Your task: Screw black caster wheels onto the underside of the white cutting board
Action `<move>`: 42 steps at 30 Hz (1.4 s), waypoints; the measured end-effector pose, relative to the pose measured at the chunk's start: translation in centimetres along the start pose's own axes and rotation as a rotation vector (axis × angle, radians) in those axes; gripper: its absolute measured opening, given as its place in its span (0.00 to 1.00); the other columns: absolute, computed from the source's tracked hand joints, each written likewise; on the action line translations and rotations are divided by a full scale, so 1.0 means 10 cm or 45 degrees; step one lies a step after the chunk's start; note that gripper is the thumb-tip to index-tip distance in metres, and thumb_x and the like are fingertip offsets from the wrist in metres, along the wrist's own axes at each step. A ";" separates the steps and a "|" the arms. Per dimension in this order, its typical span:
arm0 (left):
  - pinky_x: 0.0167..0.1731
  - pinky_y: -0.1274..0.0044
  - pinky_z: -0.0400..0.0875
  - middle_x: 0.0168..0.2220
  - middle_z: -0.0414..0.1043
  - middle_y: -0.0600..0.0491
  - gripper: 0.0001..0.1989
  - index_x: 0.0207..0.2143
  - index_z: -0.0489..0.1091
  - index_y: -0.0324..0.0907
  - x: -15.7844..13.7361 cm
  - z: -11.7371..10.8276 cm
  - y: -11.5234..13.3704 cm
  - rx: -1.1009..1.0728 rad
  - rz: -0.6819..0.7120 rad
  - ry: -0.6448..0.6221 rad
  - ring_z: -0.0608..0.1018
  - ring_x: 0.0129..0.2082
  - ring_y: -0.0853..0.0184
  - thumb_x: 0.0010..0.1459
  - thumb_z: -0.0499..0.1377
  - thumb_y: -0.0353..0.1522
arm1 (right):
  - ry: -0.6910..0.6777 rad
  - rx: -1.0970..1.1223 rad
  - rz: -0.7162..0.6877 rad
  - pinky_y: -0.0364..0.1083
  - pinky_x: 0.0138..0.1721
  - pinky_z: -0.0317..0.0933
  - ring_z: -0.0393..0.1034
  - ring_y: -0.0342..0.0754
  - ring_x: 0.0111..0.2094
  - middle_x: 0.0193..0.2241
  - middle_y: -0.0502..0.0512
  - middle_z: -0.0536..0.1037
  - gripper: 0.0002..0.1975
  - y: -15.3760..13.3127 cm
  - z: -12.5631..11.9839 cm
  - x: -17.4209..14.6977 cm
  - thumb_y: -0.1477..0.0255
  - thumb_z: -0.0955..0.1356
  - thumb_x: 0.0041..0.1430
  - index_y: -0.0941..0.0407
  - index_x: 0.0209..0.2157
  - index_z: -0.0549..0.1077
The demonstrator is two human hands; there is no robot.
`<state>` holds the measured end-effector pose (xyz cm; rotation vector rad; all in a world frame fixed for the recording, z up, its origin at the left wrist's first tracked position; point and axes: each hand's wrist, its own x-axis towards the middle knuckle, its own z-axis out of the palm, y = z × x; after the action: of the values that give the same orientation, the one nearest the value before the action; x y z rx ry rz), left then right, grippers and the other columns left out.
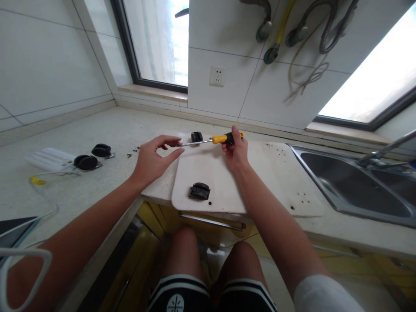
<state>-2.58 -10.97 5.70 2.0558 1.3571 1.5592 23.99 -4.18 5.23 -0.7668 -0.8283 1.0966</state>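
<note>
Head view: I held the screwdriver point(219, 139) above the board point(221, 182), its long axis running leftward from the right hand point(236, 149), closed around the handle, to the left hand point(152, 157), whose thumb and forefinger flanked the tip; contact I could not tell.

I am in a kitchen. A shiny metal sink point(347, 184) with a tap point(368, 158) is to the right of my right hand point(238, 151). A long, pale counter point(143, 119) runs from under my left hand point(151, 158) to the sink, with yellow cupboards point(377, 271) below. The wall point(224, 102) past my hands has white tiles point(273, 93).
</note>
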 end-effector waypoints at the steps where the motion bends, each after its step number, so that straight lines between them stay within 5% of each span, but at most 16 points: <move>1: 0.50 0.66 0.78 0.53 0.86 0.48 0.26 0.59 0.77 0.46 -0.04 0.05 0.03 -0.021 0.011 0.036 0.85 0.51 0.56 0.60 0.73 0.41 | 0.027 0.014 0.001 0.39 0.16 0.64 0.68 0.39 0.18 0.22 0.48 0.79 0.34 -0.01 -0.01 0.02 0.41 0.83 0.46 0.53 0.29 0.71; 3: 0.50 0.65 0.77 0.61 0.81 0.44 0.33 0.67 0.68 0.46 -0.19 0.19 0.13 -0.053 0.059 0.195 0.83 0.57 0.55 0.63 0.71 0.40 | 0.079 0.044 -0.004 0.38 0.18 0.66 0.68 0.38 0.18 0.22 0.45 0.78 0.33 -0.03 -0.03 0.06 0.41 0.82 0.48 0.52 0.31 0.69; 5: 0.51 0.64 0.76 0.61 0.78 0.42 0.22 0.65 0.68 0.45 -0.44 0.34 0.27 -0.061 0.193 0.342 0.81 0.57 0.56 0.72 0.60 0.37 | 0.107 0.058 -0.022 0.37 0.17 0.66 0.66 0.36 0.17 0.22 0.42 0.77 0.32 -0.05 -0.06 0.08 0.40 0.80 0.51 0.51 0.31 0.67; 10: 0.70 0.64 0.60 0.60 0.82 0.53 0.13 0.55 0.78 0.49 -1.18 0.62 0.56 0.171 1.138 0.108 0.76 0.61 0.64 0.70 0.67 0.34 | 0.051 0.008 -0.214 0.37 0.11 0.51 0.58 0.35 0.14 0.20 0.40 0.69 0.29 -0.10 -0.03 0.02 0.43 0.80 0.52 0.51 0.29 0.68; 12: 0.71 0.64 0.58 0.65 0.80 0.58 0.12 0.55 0.81 0.54 -1.36 0.68 0.57 0.287 1.269 -0.006 0.73 0.66 0.65 0.71 0.68 0.37 | -0.019 -0.027 -0.356 0.38 0.11 0.48 0.57 0.35 0.15 0.20 0.41 0.68 0.24 -0.16 0.08 -0.03 0.48 0.79 0.55 0.51 0.28 0.70; 15: 0.67 0.64 0.62 0.70 0.76 0.58 0.14 0.59 0.81 0.56 -1.47 0.76 0.51 0.434 1.302 -0.142 0.69 0.71 0.63 0.74 0.66 0.39 | -0.231 -0.095 -0.575 0.40 0.16 0.51 0.59 0.37 0.18 0.21 0.43 0.68 0.20 -0.35 0.36 -0.10 0.54 0.78 0.57 0.51 0.25 0.72; 18: 0.65 0.65 0.64 0.71 0.75 0.56 0.14 0.60 0.81 0.55 -1.47 0.82 0.47 0.469 1.327 -0.169 0.69 0.71 0.62 0.75 0.65 0.39 | -0.593 -0.215 -0.859 0.45 0.19 0.54 0.60 0.40 0.19 0.19 0.45 0.69 0.18 -0.59 0.71 -0.15 0.56 0.80 0.55 0.50 0.22 0.76; 23: 0.65 0.66 0.65 0.69 0.77 0.53 0.12 0.57 0.82 0.53 -1.45 0.83 0.47 0.421 1.327 -0.192 0.72 0.69 0.61 0.76 0.64 0.38 | -0.948 -0.353 -1.131 0.50 0.19 0.53 0.57 0.43 0.17 0.19 0.44 0.70 0.18 -0.75 1.09 -0.27 0.56 0.83 0.55 0.48 0.23 0.78; 30: 0.63 0.69 0.69 0.68 0.78 0.53 0.11 0.55 0.83 0.51 -1.42 0.80 0.48 0.389 1.311 -0.235 0.75 0.66 0.61 0.75 0.64 0.36 | -1.066 -0.431 -1.140 0.50 0.21 0.52 0.57 0.43 0.18 0.19 0.45 0.69 0.21 -0.60 1.14 -0.32 0.55 0.81 0.56 0.49 0.22 0.73; 42: 0.61 0.70 0.70 0.66 0.79 0.52 0.12 0.55 0.84 0.50 -1.41 0.78 0.49 0.377 1.315 -0.258 0.76 0.63 0.62 0.76 0.63 0.35 | -0.992 -0.598 -1.205 0.49 0.22 0.55 0.55 0.44 0.20 0.19 0.48 0.67 0.27 -0.50 1.13 -0.35 0.44 0.76 0.59 0.49 0.23 0.70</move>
<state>6.52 -21.87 -3.31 3.2771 0.4225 1.3838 15.51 -7.54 14.31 -0.1991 -1.9056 0.2911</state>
